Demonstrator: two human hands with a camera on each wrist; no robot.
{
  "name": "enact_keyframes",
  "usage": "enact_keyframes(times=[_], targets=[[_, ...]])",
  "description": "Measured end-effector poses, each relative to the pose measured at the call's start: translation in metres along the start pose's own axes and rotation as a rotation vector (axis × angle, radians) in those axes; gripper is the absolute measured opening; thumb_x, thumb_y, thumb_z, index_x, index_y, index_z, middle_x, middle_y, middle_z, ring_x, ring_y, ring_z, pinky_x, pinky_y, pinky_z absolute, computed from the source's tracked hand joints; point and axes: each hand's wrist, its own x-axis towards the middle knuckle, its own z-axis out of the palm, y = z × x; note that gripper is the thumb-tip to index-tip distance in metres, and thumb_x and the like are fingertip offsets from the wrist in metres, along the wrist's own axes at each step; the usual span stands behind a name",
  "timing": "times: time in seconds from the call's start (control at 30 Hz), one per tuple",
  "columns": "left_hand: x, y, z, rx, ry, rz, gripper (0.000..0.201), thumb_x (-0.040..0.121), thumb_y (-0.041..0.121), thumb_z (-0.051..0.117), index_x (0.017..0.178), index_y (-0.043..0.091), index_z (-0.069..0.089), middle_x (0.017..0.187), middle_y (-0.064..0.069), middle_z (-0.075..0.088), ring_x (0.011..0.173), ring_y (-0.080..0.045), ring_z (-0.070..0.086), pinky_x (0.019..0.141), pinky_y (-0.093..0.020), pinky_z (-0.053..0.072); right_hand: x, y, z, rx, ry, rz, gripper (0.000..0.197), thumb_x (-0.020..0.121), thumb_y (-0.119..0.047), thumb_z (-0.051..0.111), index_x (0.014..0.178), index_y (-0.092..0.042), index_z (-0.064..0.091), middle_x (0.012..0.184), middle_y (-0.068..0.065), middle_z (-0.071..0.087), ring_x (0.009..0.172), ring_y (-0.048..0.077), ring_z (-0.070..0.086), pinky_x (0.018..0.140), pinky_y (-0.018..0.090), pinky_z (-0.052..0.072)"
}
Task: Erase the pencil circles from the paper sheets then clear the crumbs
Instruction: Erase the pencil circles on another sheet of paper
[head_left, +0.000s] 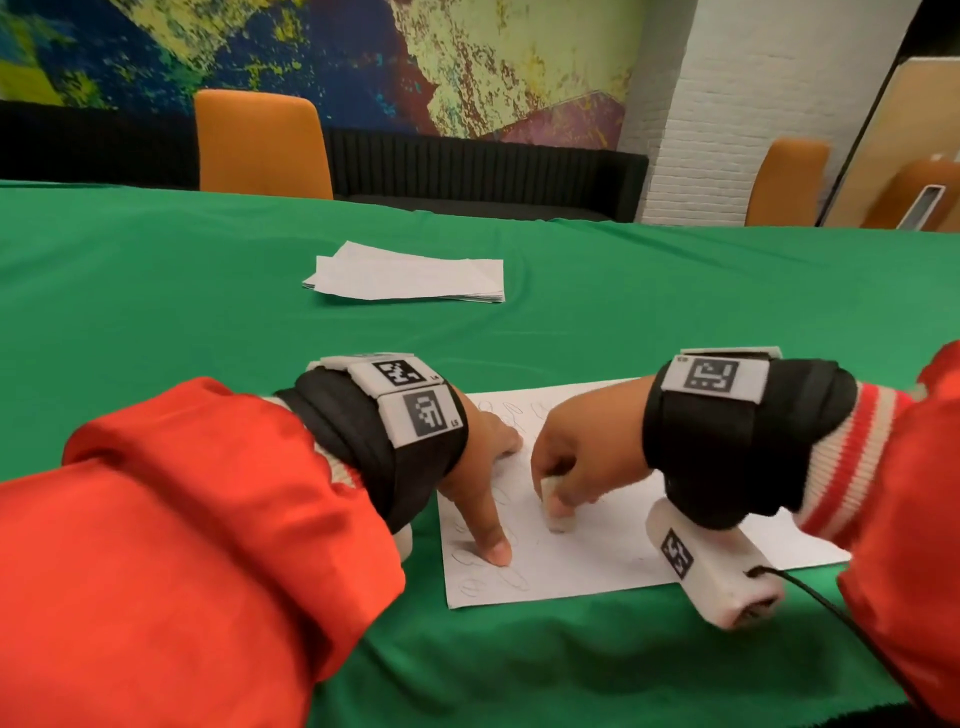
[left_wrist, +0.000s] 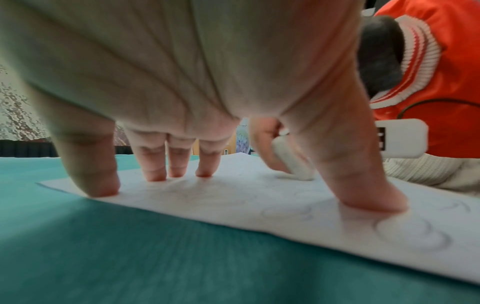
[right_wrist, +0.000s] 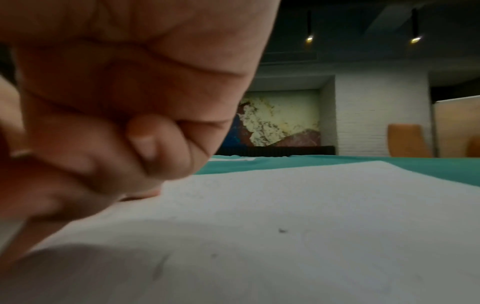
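My left hand (head_left: 483, 467) presses spread, straight fingers on the paper (head_left: 613, 551) so it stays flat; my right hand (head_left: 582, 462) pinches the eraser (head_left: 558, 512), rubbing circles.

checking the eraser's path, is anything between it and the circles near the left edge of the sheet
Yes: the left hand presses the sheet there, its thumb among the circles. The eraser in the right hand sits just beside it.
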Motion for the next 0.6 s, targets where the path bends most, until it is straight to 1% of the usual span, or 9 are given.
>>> enact_keyframes(times=[0.07, 0.1, 0.23, 0.3, 0.4, 0.47, 0.53, 0.6], targets=[[0.000, 0.000, 0.000, -0.011, -0.001, 0.000, 0.093, 0.069, 0.055, 0.076, 0.143, 0.023, 0.030, 0.143, 0.004, 0.039, 0.126, -0.019, 0.044, 0.088, -0.024, 0.031, -0.005, -0.006, 0.004, 0.000, -0.065, -0.055, 0.020, 0.088, -0.032, 0.059, 0.103, -0.022, 0.067, 0.081, -0.009, 0.063, 0.069, 0.007, 0.054, 0.058, 0.015, 0.039], [0.000, 0.000, 0.000, -0.010, -0.003, -0.001, 0.094, 0.069, 0.055, 0.076, 0.144, 0.023, 0.029, 0.143, 0.004, 0.039, 0.126, -0.019, 0.043, 0.090, -0.025, 0.032, -0.006, -0.006, 0.004, 0.001, -0.075, -0.059, 0.020, 0.089, -0.031, 0.058, 0.104, -0.022, 0.067, 0.080, -0.009, 0.062, 0.068, 0.006, 0.053, 0.057, 0.014, 0.038], [0.001, 0.000, 0.000, 0.009, -0.017, -0.011, 0.095, 0.069, 0.058, 0.075, 0.144, 0.022, 0.028, 0.143, 0.004, 0.040, 0.125, -0.020, 0.046, 0.090, -0.027, 0.033, -0.003, 0.005, 0.000, -0.001, 0.022, 0.035, 0.021, 0.089, -0.031, 0.058, 0.104, -0.020, 0.068, 0.075, -0.010, 0.059, 0.061, 0.003, 0.049, 0.056, 0.015, 0.038], [0.001, 0.000, 0.000, 0.012, -0.015, -0.009, 0.096, 0.069, 0.058, 0.075, 0.144, 0.021, 0.028, 0.143, 0.003, 0.040, 0.126, -0.020, 0.045, 0.092, -0.027, 0.033, -0.005, 0.004, 0.002, -0.006, 0.027, 0.021, 0.021, 0.088, -0.032, 0.059, 0.101, -0.019, 0.068, 0.076, -0.010, 0.060, 0.059, 0.002, 0.047, 0.055, 0.015, 0.036], [0.002, 0.000, 0.000, 0.004, -0.014, -0.009, 0.097, 0.068, 0.057, 0.075, 0.144, 0.021, 0.027, 0.144, 0.003, 0.039, 0.126, -0.021, 0.044, 0.097, -0.028, 0.034, -0.012, -0.003, 0.006, -0.005, -0.061, -0.042, 0.015, 0.088, -0.033, 0.059, 0.098, -0.025, 0.067, 0.080, -0.010, 0.062, 0.061, 0.002, 0.048, 0.054, 0.013, 0.034], [0.002, 0.001, 0.000, 0.012, -0.023, -0.010, 0.099, 0.067, 0.059, 0.075, 0.145, 0.021, 0.027, 0.143, 0.002, 0.039, 0.126, -0.021, 0.044, 0.100, -0.030, 0.034, -0.012, -0.003, 0.005, -0.008, -0.078, -0.034, 0.017, 0.089, -0.032, 0.058, 0.101, -0.024, 0.067, 0.081, -0.010, 0.062, 0.062, 0.003, 0.050, 0.051, 0.010, 0.035], [0.001, 0.001, 0.000, 0.029, -0.027, -0.014, 0.099, 0.067, 0.060, 0.074, 0.145, 0.021, 0.027, 0.143, 0.002, 0.040, 0.126, -0.021, 0.045, 0.100, -0.031, 0.035, -0.008, 0.002, 0.002, -0.027, -0.016, 0.009, 0.020, 0.089, -0.031, 0.057, 0.102, -0.021, 0.068, 0.079, -0.009, 0.062, 0.061, 0.003, 0.050, 0.048, 0.009, 0.036], [0.001, 0.001, 0.000, 0.031, -0.026, -0.015, 0.098, 0.068, 0.059, 0.074, 0.145, 0.021, 0.027, 0.143, 0.002, 0.040, 0.126, -0.021, 0.044, 0.099, -0.030, 0.035, -0.005, 0.006, 0.001, -0.047, 0.052, 0.026, 0.020, 0.089, -0.030, 0.057, 0.099, -0.018, 0.068, 0.077, -0.009, 0.060, 0.059, 0.002, 0.047, 0.051, 0.012, 0.035]])
